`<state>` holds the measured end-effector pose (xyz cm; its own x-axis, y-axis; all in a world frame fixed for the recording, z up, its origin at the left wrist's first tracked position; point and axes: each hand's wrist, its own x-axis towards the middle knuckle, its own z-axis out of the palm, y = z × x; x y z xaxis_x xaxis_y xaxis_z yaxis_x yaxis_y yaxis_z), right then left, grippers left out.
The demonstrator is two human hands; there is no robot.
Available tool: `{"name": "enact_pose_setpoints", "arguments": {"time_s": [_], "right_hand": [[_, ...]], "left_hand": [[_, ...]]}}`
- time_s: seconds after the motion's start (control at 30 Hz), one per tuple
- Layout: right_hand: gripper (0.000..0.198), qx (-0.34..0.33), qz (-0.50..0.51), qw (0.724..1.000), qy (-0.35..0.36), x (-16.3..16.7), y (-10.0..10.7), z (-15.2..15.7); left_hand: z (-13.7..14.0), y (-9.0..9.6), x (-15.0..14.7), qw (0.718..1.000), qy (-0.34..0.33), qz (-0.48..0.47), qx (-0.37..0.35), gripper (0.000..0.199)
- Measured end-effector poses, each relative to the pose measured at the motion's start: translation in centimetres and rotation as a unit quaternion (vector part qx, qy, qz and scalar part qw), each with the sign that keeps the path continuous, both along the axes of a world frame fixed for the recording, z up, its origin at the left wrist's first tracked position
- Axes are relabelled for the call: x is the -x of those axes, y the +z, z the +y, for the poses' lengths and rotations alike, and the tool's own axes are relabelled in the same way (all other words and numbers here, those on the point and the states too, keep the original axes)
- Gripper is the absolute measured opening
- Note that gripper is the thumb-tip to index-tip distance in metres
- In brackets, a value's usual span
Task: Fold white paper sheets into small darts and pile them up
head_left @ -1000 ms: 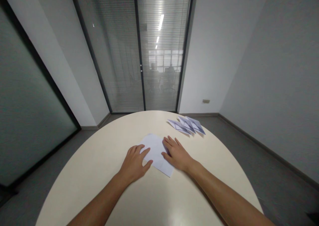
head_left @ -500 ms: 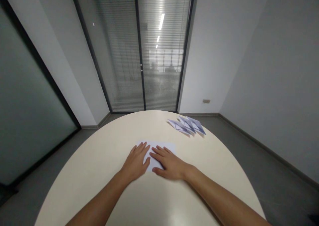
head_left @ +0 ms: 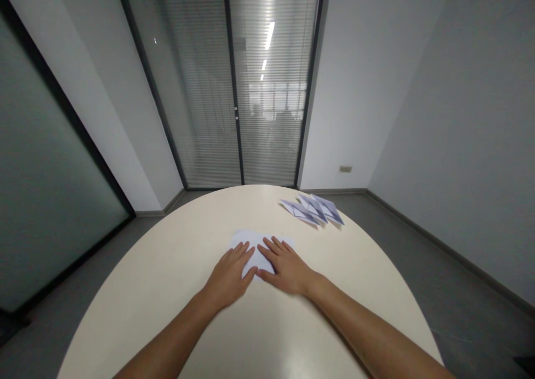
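Observation:
A white sheet of paper [head_left: 253,238] lies on the table, partly hidden under both hands. My left hand [head_left: 229,273] rests palm down on its left part, fingers stretched forward and slightly apart. Over the right part lies my right hand [head_left: 288,267], open and flat, with its fingers spread. The two thumbs almost meet, or touch, near the paper's near side. The paper's near edge and sides are mostly covered, so any fold in it is hard to make out.
Three folded paper pieces [head_left: 311,209] overlap in a row near the far right edge of the round, cream-coloured table [head_left: 167,273]. Beyond stand a glass door with blinds [head_left: 209,89] and a white wall with a socket [head_left: 345,169].
My right hand has slid slightly forward, with its fingers more spread. The paper's far edge lies a little farther away and looks less straight. My left hand has barely shifted.

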<state>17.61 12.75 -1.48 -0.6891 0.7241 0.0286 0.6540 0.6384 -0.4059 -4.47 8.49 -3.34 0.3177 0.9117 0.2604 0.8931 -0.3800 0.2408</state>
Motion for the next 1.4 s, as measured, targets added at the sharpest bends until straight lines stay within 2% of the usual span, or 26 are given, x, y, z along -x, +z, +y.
{"name": "enact_pose_setpoints", "arguments": {"time_s": [0.13, 0.3, 0.4, 0.47, 0.53, 0.63, 0.8, 0.93, 1.1, 1.23, 1.4], "right_hand": [[0.08, 0.003, -0.01, 1.0, 0.005, -0.6, 0.2, 0.5], [0.076, 0.003, -0.033, 0.999, -0.037, -1.4, 0.6, 1.1], [0.072, -0.008, -0.032, 0.998, -0.05, -1.5, 0.5, 1.2], [0.071, -0.011, -0.027, 0.998, -0.052, -1.5, 0.3, 1.2], [0.07, -0.013, -0.022, 0.998, -0.052, -1.5, 0.1, 1.3], [0.064, -0.026, -0.005, 0.999, -0.03, -1.6, 0.2, 1.5], [0.053, -0.034, 0.029, 0.996, 0.075, -1.8, 0.9, 1.4], [0.065, -0.031, 0.03, 0.992, 0.118, -1.9, 1.3, 1.2], [0.096, -0.004, 0.007, 0.994, 0.112, -2.2, 1.4, 1.2], [0.098, 0.009, 0.004, 0.995, 0.103, -2.3, 1.3, 1.3], [0.097, 0.008, -0.003, 0.995, 0.101, -2.3, 1.1, 1.5]], "left_hand": [[-0.1, 0.0, 0.2, 1.0, 0.021, 0.009, 0.011, 0.051], [-0.1, 0.7, 1.1, 0.999, 0.051, -0.005, 0.01, 0.048], [-0.4, 0.9, 1.1, 0.999, -0.015, -0.044, -0.011, 0.045], [-0.7, 1.0, 0.9, 0.996, -0.068, -0.056, 0.003, 0.046], [-1.1, 1.1, 0.6, 0.995, -0.081, -0.049, 0.028, 0.047], [-1.4, 1.1, 0.4, 0.996, -0.066, -0.029, 0.048, 0.046], [-0.8, 0.9, 0.6, 0.999, -0.023, -0.015, 0.045, 0.041], [-0.2, 0.5, 1.4, 0.999, 0.015, -0.013, 0.028, 0.034], [-0.2, 0.3, 1.7, 1.0, -0.012, -0.023, 0.01, 0.038], [-0.5, 0.6, 1.5, 0.997, -0.059, -0.038, 0.021, 0.036], [-0.3, 0.3, 1.7, 0.994, -0.083, -0.074, 0.019, 0.026]]}}
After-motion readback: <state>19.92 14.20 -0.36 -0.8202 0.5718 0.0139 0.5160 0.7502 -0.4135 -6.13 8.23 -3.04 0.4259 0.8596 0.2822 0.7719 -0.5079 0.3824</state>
